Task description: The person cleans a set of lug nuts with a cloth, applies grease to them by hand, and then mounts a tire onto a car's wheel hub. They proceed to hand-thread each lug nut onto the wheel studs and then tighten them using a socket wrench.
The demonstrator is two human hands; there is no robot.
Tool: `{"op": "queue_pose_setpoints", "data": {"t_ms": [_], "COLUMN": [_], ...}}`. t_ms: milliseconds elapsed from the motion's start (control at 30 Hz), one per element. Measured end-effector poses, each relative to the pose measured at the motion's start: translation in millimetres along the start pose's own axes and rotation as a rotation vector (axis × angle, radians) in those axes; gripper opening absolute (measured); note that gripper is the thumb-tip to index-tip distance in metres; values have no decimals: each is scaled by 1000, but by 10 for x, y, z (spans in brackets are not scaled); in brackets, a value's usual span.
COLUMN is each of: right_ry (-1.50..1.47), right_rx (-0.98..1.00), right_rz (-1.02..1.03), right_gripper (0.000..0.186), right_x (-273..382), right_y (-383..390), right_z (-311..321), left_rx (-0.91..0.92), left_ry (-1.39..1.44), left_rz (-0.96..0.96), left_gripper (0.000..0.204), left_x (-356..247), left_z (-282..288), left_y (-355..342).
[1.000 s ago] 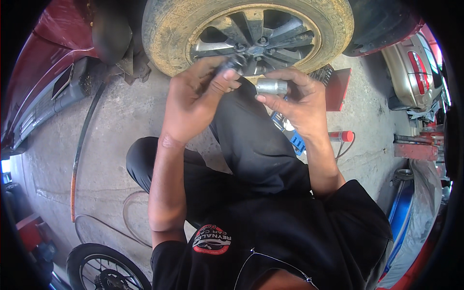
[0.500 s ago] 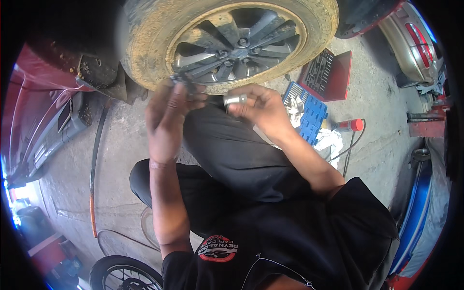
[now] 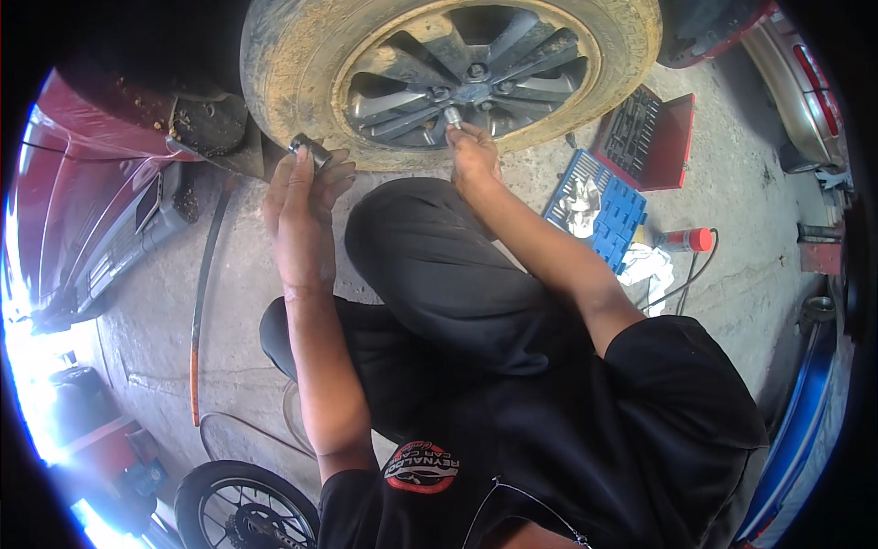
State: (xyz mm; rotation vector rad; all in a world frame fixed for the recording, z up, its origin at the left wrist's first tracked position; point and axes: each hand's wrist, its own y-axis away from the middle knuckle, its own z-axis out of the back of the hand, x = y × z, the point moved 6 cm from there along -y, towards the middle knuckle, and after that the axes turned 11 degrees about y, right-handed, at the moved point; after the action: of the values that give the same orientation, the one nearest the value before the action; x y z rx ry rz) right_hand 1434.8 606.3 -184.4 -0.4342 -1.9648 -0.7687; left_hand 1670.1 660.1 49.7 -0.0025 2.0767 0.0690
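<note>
My right hand (image 3: 476, 165) reaches to the wheel rim (image 3: 412, 59) and grips a silver socket (image 3: 454, 116) between thumb and fingers. The socket's far end is at a lug position just below the hub centre; whether it sits over a nut, I cannot tell. Left of the tyre's lower edge, my left hand (image 3: 305, 206) is raised and pinches a short, dark, shiny cylinder (image 3: 314, 151), which looks like another socket. The muddy tyre (image 3: 293, 82) fills the top of the view, mounted on its black-and-silver rim.
Right of the wheel lie an open red tool case (image 3: 675, 146) and a blue socket case (image 3: 619, 210) with a crumpled white rag (image 3: 582, 203) on it. A red-capped can (image 3: 699, 240) stands beyond. A hose (image 3: 198, 348) runs along the floor at left, above a small spoked wheel (image 3: 240, 512).
My right hand has moved forward from above my knee to the rim with the silver socket. My left hand has drawn slightly down and left, keeping the dark cylinder.
</note>
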Motion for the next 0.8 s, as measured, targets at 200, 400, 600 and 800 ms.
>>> {"op": "queue_pose_setpoints", "data": {"t_ms": [200, 400, 600, 800], "right_ry": [357, 297, -177, -145], "right_rx": [-102, -24, 153, 179], "right_rz": [203, 73, -196, -151], "right_gripper": [21, 22, 24, 32], "right_x": [181, 163, 103, 91], "right_y": [78, 7, 10, -22], "right_z": [-36, -40, -219, -260], "left_rx": [44, 88, 145, 142], "left_ry": [-48, -92, -114, -74], "left_rz": [-6, -19, -28, -29], "left_gripper": [31, 32, 32, 32], "left_x": [-38, -52, -91, -94], "left_z": [-12, -168, -222, -182], "left_y": [81, 154, 214, 184]}}
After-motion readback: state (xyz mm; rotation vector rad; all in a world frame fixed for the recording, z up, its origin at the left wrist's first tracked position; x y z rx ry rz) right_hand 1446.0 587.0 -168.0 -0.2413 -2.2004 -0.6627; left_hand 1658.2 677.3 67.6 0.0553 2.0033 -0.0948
